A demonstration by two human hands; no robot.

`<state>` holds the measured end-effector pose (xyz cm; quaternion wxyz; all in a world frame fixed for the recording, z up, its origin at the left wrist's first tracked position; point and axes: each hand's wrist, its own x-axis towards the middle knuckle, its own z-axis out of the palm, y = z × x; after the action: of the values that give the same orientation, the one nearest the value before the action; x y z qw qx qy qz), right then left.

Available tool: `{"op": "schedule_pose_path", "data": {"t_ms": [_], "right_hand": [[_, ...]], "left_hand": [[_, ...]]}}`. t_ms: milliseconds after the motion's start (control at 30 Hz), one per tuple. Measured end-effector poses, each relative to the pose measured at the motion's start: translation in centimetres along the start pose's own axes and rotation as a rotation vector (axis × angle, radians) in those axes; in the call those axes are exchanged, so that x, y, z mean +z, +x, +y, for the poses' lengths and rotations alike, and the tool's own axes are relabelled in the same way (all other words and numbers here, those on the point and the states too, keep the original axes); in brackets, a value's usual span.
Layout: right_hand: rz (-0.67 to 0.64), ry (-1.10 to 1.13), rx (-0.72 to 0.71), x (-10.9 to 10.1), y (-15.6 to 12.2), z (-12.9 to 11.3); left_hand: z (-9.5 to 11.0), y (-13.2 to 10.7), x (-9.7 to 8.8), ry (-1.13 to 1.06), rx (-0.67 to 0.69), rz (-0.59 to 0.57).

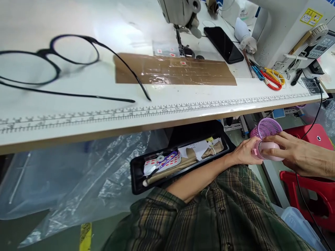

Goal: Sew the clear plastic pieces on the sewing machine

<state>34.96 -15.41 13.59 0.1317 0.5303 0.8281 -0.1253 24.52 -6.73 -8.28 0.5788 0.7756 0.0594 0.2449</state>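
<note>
We see both hands at the view's 4 o'clock, closed on one thing between them. The left hand [247, 152], its forearm coming in from 8 o'clock, is curled round the near end of a pink bottle [275, 156]. The right hand [298, 155] reaches in from 3 o'clock, its fingers bent over the rounded body, parted slightly from one another. We cannot tell how the hidden fingertips press.

The bottle lies at the left hand's 3 o'clock and the right hand's 9 o'clock, touching both. A purple basket [268, 126] shows just past it at 12 o'clock; a black tray [136, 177] sits at its 9 o'clock, and the white table [78, 122] spreads toward 10 o'clock.

We see the bottle as smooth and pale, tipped on its side, with a deeper pink collar and small loop at its 9 o'clock end. The fingers cover much of its surface.
</note>
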Motion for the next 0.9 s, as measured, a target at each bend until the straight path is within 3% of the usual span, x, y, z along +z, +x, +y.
{"op": "schedule_pose_path", "data": {"t_ms": [167,300,400,567,733,900], "right_hand": [[0.078,-0.155,-0.024,1.8,-0.1,0.3],[0.097,-0.185,0.052,2.8,-0.3,0.7],[0.049,-0.019,0.148,2.2,-0.3,0.7],[-0.080,0.334,0.208,0.5,-0.3,0.7],[-0.120,0.236,0.034,0.0,0.0,-0.6],[-0.067,0.069,-0.138,1.3,-0.4,-0.8]], "left_hand": [[0.0,-0.5,0.3,-0.032,-0.021,0.032],[0.1,-0.7,0.4,-0.028,-0.021,0.052],[0.2,-0.6,0.4,-0.019,-0.004,0.066],[0.4,-0.5,-0.1,0.009,0.012,-0.007],[0.2,-0.5,-0.3,-0.042,0.084,-0.102],[-0.1,-0.8,-0.1,-0.078,0.129,-0.134]]}}
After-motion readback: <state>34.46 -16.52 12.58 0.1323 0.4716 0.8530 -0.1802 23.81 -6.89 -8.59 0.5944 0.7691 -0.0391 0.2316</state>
